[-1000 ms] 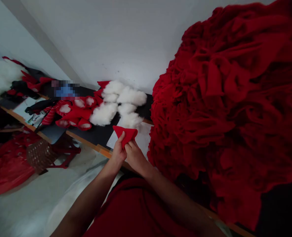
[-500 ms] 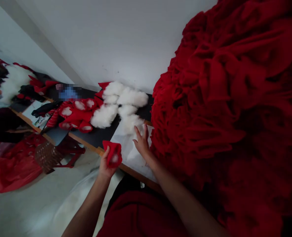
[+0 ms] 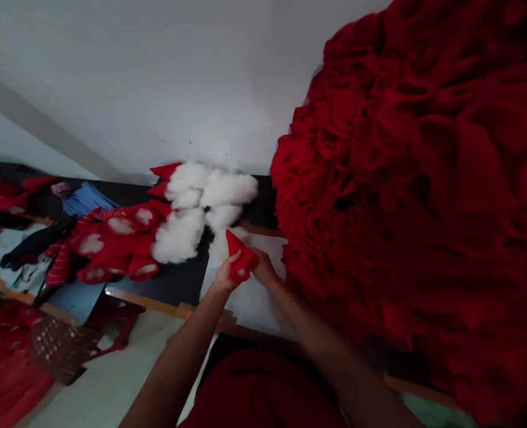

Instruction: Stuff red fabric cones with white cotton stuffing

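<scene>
From where I'm standing, in the head view, the left hand (image 3: 228, 274) is pinching a red cone (image 3: 240, 252), thumb lying across its near face and fingers wrapping behind. The right hand (image 3: 264, 268) is touching the cone's right side, near the open end; its fingertips are hiding, so I can't tell whether that grip is pinching or pushing in.

The cone is sitting between the two hands, just above the white sheet (image 3: 256, 303) on the counter (image 3: 178, 285), its point tilting up and to the left, its mouth facing down towards the person. A little white is showing in that mouth, so I'd judge it is at least partly filled; how deep the filling is going, I can't see.

Off to the left, a cluster of red pieces (image 3: 120, 244) is lying with white showing in their openings, apparently stuffed already. Beside them, tufts of fluff (image 3: 179, 236) are waiting loose, and at the right a tall red heap (image 3: 401, 178) is looming, looking limp and unfilled, so plenty seems to be remaining.
</scene>
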{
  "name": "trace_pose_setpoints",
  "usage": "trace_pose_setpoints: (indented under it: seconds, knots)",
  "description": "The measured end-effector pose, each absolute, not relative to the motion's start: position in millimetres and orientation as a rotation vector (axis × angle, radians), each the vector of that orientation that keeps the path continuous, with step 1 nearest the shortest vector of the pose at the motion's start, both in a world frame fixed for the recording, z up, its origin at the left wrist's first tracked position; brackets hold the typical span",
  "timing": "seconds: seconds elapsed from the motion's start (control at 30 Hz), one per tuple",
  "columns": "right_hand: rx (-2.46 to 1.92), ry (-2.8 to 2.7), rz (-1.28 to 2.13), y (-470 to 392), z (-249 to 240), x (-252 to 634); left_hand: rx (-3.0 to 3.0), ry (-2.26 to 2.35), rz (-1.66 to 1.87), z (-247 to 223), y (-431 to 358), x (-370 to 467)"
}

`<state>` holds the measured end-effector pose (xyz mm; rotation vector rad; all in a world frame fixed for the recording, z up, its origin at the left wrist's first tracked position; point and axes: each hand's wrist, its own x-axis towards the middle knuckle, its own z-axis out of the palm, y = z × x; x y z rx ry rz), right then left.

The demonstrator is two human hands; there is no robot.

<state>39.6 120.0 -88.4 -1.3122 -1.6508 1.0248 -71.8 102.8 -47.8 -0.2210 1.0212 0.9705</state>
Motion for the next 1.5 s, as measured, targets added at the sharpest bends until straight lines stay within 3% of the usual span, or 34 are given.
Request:
trace_pose_setpoints:
  seconds: [0.2, 0.33, 0.43, 0.63, 0.73, 0.9, 1.13, 1.23, 1.37, 1.5]
  knots:
    - [-1.423, -1.163, 1.176, 91, -69, 69, -0.235, 1.028, 0.921, -64, 141, -83]
    - [-1.237, -0.745, 1.351, 60, -30, 94, -0.159, 0.889, 0.932, -40, 143, -81]
    - [-1.185, -0.845, 1.471, 51, 1, 95, -0.119, 0.815, 0.904, -17, 129, -71]
    - [-1.252, -1.66, 0.762, 58, 11, 75, -0.083, 0.858, 1.006, 10, 96, -43]
    - [-1.282, -1.735, 0.652, 53, 1, 66, -0.118, 0.882, 1.086, 21, 85, -25]
    - [-1.267, -1.705, 0.848, 44, 15, 67, -0.121, 0.901, 1.255, 39, 67, 0]
    - [-1.136, -1.545, 1.435, 43, 42, 93, 0.162, 0.758, 1.289, 50, 37, 1]
    - [-1.158, -1.626, 1.24, 36, 36, 98, 0.24, 0.893, 1.268, 46, 30, -1]
    - [-1.159, -1.767, 0.779, 27, 24, 97, 0.395, 1.172, 1.538, 44, 25, -6]
    - [-0.987, -1.946, 0.521, 19, 19, 90, 0.351, 1.088, 1.459, 54, 19, -16]
